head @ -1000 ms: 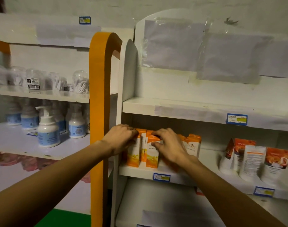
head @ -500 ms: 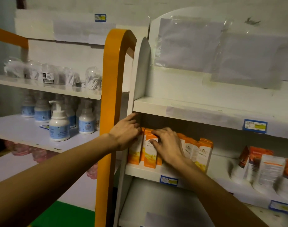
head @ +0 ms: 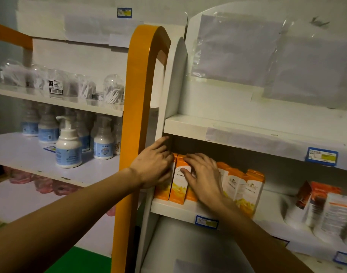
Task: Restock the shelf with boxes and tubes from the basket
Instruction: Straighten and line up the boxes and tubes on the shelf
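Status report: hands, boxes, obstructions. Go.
Both hands on shelf: left hand and right hand pressing orange-and-white cardboard boxes. Boxes upright on white middle shelf, left end. Nothing blocking.

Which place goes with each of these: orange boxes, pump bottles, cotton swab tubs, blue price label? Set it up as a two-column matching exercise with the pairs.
Column one:
1. orange boxes
2. pump bottles
3. cotton swab tubs
4. blue price label

Column two:
A. upper shelf of the left unit
B. front edge of the shelf, below the right hand
C. middle shelf of the right unit, under both hands
D. shelf of the left unit, under the tubs

Pairs: 1-C, 2-D, 3-A, 4-B
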### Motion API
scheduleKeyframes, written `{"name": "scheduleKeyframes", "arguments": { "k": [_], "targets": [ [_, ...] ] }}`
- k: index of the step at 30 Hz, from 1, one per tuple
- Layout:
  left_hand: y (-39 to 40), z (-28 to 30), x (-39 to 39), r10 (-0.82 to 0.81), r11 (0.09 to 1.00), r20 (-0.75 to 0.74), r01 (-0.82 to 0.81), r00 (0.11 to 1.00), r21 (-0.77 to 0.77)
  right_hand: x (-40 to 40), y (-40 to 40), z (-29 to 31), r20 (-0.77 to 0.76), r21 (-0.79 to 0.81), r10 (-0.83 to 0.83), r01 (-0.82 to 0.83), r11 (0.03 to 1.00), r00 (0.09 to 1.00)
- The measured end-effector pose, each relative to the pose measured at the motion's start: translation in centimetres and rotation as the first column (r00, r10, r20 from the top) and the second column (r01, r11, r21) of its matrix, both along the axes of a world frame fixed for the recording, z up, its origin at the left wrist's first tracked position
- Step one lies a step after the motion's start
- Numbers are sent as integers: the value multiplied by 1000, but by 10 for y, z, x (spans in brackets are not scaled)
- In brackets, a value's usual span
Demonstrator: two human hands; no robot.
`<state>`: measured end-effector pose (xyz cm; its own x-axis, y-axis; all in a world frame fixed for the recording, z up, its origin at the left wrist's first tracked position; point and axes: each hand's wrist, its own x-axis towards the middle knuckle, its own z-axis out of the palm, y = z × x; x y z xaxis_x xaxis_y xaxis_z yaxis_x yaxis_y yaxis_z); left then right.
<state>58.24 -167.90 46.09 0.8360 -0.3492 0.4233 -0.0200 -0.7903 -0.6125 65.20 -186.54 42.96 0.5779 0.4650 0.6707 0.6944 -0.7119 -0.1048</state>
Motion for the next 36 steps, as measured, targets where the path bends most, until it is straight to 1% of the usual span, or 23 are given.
{"name": "scheduleKeyframes", "arguments": {
  "k": [3, 5, 8, 11, 13, 19, 23, 25, 28, 32, 36],
  "targets": [
    [-1, 1, 0, -11, 999, -2, 11, 1000, -37, -1, -2, -1, 38, -58, 8, -6, 998, 999],
    [-2, 2, -1, -22, 998, 0, 22, 1000, -58, -4, -3, 1, 33, -84, 6, -3, 996, 999],
    [-3, 4, -3, -35, 998, -1, 35, 999, -58, -6, -2, 3, 20, -141, -7, 9, 990, 1000],
    [-5, 4, -6, -7, 999, -17, 6, 1000, -42, -9, -2, 5, 21, -180, -21, 24, 983, 1000],
    [-7, 5, -9, -7, 999, -13, 7, 1000, -54, -11, -5, 5, 8, -186, -31, 32, 982, 1000],
    [-13, 9, -10, -37, 987, 1, 36, 999, -155, -14, -22, 8, -13, -181, -62, 58, 982, 998],
    [-22, 11, -8, -54, 972, -16, 49, 998, -228, -14, -38, 14, -46, -174, -86, 77, 982, 995],
    [-27, 12, -6, -49, 964, -43, 36, 998, -262, -15, -43, 16, -65, -168, -101, 89, 982, 993],
    [-31, 12, 1, -34, 962, -86, 9, 996, -272, -15, -50, 17, -80, -169, -120, 105, 980, 990],
    [-35, 16, 10, -20, 949, -176, -37, 984, -315, -11, -59, 25, -86, -204, -141, 121, 971, 986],
    [-37, 13, 15, -9, 954, -238, -63, 971, -292, -4, -69, 34, -99, -234, -226, 198, 952, 969]
  ]
}}
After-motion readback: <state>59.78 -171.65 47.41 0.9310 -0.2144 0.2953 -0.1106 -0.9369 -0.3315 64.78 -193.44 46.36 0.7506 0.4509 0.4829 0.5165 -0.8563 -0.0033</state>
